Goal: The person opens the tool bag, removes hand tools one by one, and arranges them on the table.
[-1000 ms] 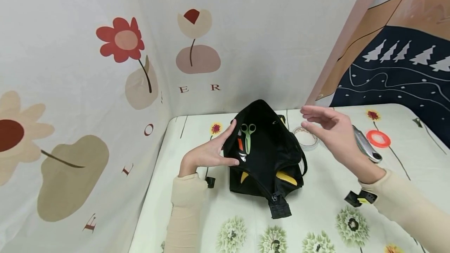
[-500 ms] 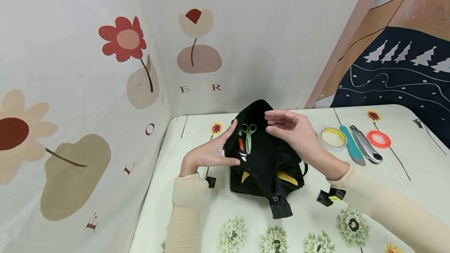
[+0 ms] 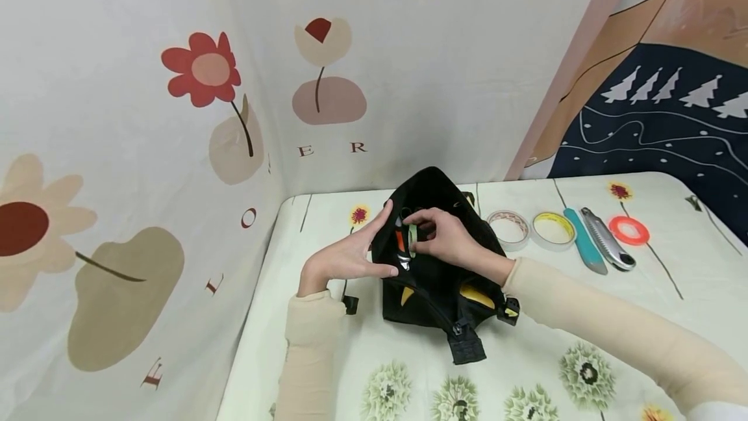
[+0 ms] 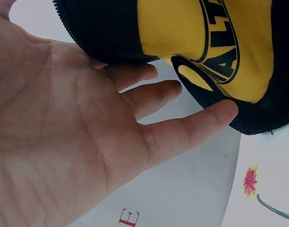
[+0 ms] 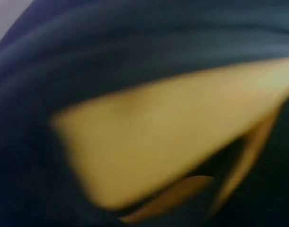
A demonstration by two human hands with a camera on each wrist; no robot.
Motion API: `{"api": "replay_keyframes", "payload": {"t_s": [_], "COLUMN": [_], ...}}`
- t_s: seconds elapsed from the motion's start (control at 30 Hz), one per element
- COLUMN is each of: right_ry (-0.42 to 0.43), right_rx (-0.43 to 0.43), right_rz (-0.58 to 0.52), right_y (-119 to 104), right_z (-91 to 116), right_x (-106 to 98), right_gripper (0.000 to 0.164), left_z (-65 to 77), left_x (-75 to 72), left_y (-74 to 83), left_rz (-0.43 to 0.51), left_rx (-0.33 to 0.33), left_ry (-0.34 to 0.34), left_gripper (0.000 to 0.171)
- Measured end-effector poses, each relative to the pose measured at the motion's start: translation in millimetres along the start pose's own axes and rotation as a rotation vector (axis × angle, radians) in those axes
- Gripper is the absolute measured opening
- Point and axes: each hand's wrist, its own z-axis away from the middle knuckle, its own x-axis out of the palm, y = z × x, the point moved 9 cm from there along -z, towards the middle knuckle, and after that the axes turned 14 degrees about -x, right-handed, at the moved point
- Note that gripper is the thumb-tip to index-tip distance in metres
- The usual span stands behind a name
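A black tool bag (image 3: 432, 291) with yellow patches stands with its mouth gaping on the table. My left hand (image 3: 353, 252) is at its left rim, thumb and index finger spread wide along the edge. In the left wrist view, the other fingers (image 4: 187, 135) extend fairly straight against the bag's yellow, lettered side. My right hand (image 3: 447, 239) reaches inside, fingers and thumb curled about the green scissors (image 3: 412, 238), whose handles are mostly covered. Left of them sit orange-handled pruning shears (image 3: 400, 242). The right wrist view is blurred, showing dark cloth and a yellow panel (image 5: 163, 137).
Right of the bag lie a clear tape roll (image 3: 492, 229), a yellow-cored tape roll (image 3: 536, 229), a teal-handled knife (image 3: 586, 242), a grey utility knife (image 3: 608, 239) and a red tape ring (image 3: 629, 230). Printed cloth (image 3: 444, 83) hangs behind the table.
My right hand has moved left from over the tape rolls into the bag, and its fingers have closed round the green scissors. My left hand has stayed at the rim.
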Motion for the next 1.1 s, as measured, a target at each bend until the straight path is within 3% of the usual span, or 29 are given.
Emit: {"api": "replay_keyframes", "payload": {"t_s": [0.27, 0.5, 0.7, 0.93, 1.1], "right_ry": [-0.033, -0.034, -0.021, -0.074, -0.075], "right_rx": [0.037, 0.009, 0.025, 0.060, 0.055], "right_rz": [0.010, 0.017, 0.021, 0.078, 0.097], "right_y": [31, 43, 52, 57, 56], "right_z": [1, 2, 3, 4, 6], "right_x": [23, 36, 40, 40, 36], "right_gripper": [0.046, 0.049, 0.054, 0.063, 0.060], "left_z": [-1.7, 0.1, -0.1, -2.0, -2.7], "left_x": [-1.2, -2.0, -0.4, -1.1, -1.0], "left_y": [0.9, 0.0, -0.2, -2.7, -2.8], "left_rz": [0.006, -0.023, -0.011, 0.000, 0.001], "left_rx": [0.019, 0.019, 0.035, 0.034, 0.033], "left_ry": [-0.002, 0.007, -0.001, 0.001, -0.002], "left_gripper": [0.120, 0.121, 0.120, 0.120, 0.120]}}
